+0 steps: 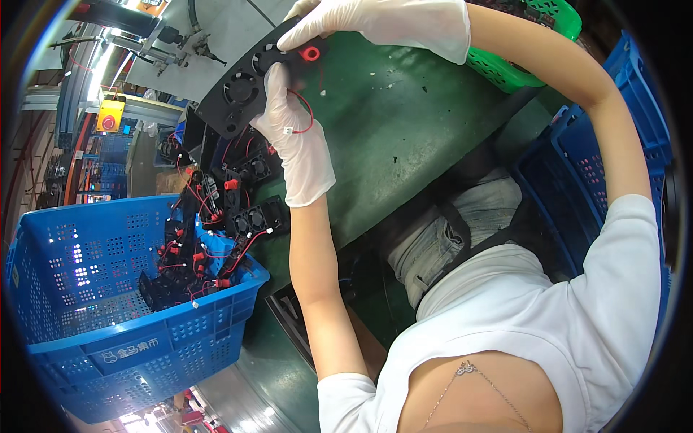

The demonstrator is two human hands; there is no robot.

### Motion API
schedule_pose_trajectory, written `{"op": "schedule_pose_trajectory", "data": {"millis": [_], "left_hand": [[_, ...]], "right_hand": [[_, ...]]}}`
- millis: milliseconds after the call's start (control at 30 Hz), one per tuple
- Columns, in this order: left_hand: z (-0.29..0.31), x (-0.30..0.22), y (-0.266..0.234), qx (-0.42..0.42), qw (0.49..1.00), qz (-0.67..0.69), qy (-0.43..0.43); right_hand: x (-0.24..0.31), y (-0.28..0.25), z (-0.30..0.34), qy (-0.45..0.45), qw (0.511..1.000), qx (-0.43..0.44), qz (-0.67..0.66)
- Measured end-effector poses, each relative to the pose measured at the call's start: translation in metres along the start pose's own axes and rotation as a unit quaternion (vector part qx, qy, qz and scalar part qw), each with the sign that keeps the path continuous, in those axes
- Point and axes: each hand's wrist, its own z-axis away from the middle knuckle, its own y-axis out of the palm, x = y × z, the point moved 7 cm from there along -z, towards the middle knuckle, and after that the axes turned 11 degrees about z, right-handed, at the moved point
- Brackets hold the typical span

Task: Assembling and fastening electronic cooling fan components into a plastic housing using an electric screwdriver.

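Note:
Both my hands wear white gloves and hold one long black panel (238,90) with several round fans set in it. My left hand (296,137) grips its near end, with a thin red wire (309,115) and small white plug looping over the glove. My right hand (375,25) holds the far end, fingertips next to a red round part (310,53) on the panel. The panel is raised above the dark green table (404,123).
A blue perforated crate (108,317) at the left holds several black fan panels with red wires (195,267); more lie stacked beside it (249,191). A green basket (527,65) stands top right, another blue crate (613,144) at the right. A yellow box with a red button (110,115) hangs far left.

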Motion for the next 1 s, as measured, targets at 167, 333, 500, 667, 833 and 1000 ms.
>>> {"op": "schedule_pose_trajectory", "data": {"millis": [167,333,500,667,833,1000], "left_hand": [[-0.005,-0.004,-0.002,0.005,1.0,-0.008,0.018],[0.003,-0.025,0.015,0.015,0.995,-0.048,0.086],[-0.003,-0.022,0.009,0.008,0.998,-0.017,0.059],[-0.003,-0.028,0.007,0.012,0.997,-0.01,0.073],[0.002,-0.007,0.012,0.017,0.999,0.022,-0.036],[0.015,-0.016,0.031,0.254,0.962,0.069,-0.07]], "right_hand": [[0.013,-0.001,0.007,-0.037,0.993,-0.051,0.099],[0.017,0.002,0.009,-0.066,0.993,-0.037,0.089],[0.017,0.003,0.007,-0.083,0.995,-0.025,0.044],[0.011,0.006,-0.007,-0.101,0.994,-0.024,-0.034],[-0.005,-0.021,-0.003,0.012,0.994,-0.062,-0.092],[-0.02,-0.03,-0.019,0.091,0.98,-0.088,-0.155]]}}
